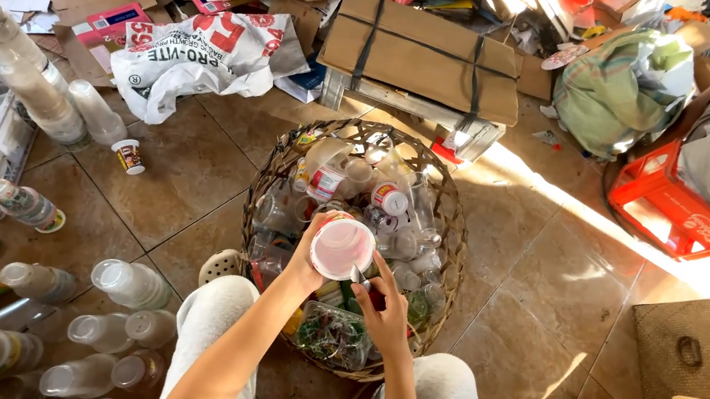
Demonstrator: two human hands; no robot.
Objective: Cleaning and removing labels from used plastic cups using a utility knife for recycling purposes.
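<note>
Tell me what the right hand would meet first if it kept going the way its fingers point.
Most likely the pink-white plastic cup held by the left hand; the right hand points up toward its rim, nearly touching, though depth is unclear.

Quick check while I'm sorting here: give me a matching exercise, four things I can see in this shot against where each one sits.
Things:
1. round woven wicker basket
2. red plastic crate
3. pink-tinted plastic cup
4. white printed woven sack

Places:
A. crumpled on the floor, upper left of the basket
B. held in the left hand
C. on the tiled floor in front of the knees, full of clear plastic cups
D. at the right, in sunlight

Pairs: 1-C, 2-D, 3-B, 4-A
</note>
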